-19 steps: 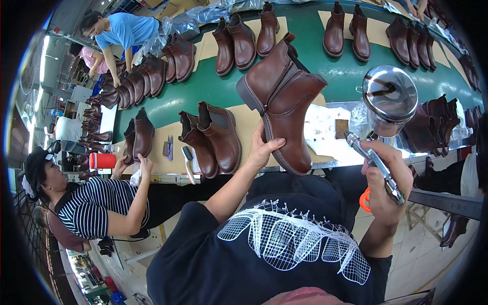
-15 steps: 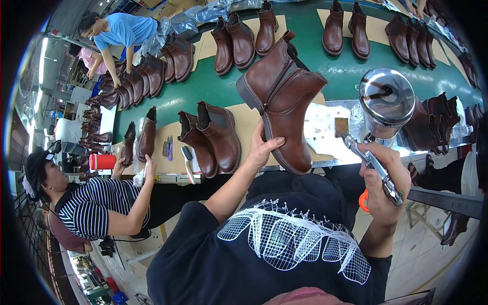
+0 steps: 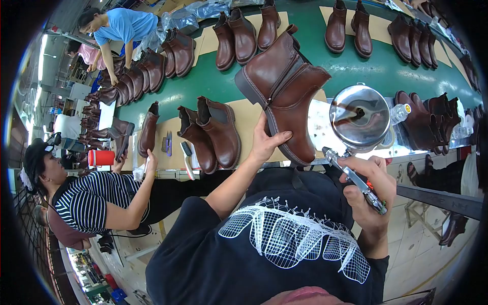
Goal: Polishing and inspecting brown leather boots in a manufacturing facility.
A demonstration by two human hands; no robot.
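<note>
My left hand (image 3: 268,142) grips a brown leather ankle boot (image 3: 292,109) by its sole edge, thumb lying across the side of the toe part. The boot is held up over the bench, toe toward me, with a zip along its side. In my right hand (image 3: 373,190) is a metal spray gun (image 3: 356,180) with a round shiny cup (image 3: 360,118) on top. Its nozzle points left toward the boot's toe, a short gap apart. My fingers wrap round the gun's body; the trigger is partly hidden.
Pairs of brown boots (image 3: 218,129) stand on cardboard across the green table (image 3: 203,86). A brush (image 3: 187,157) lies left of my arm. More boots and a clear bottle (image 3: 400,113) are at right. A person in stripes (image 3: 107,203) handles boots at left; another in blue (image 3: 127,30) works beyond.
My right hand has brought the spray gun left, nearer the boot's toe. The boot has shifted up slightly. The person at left has tilted one boot.
</note>
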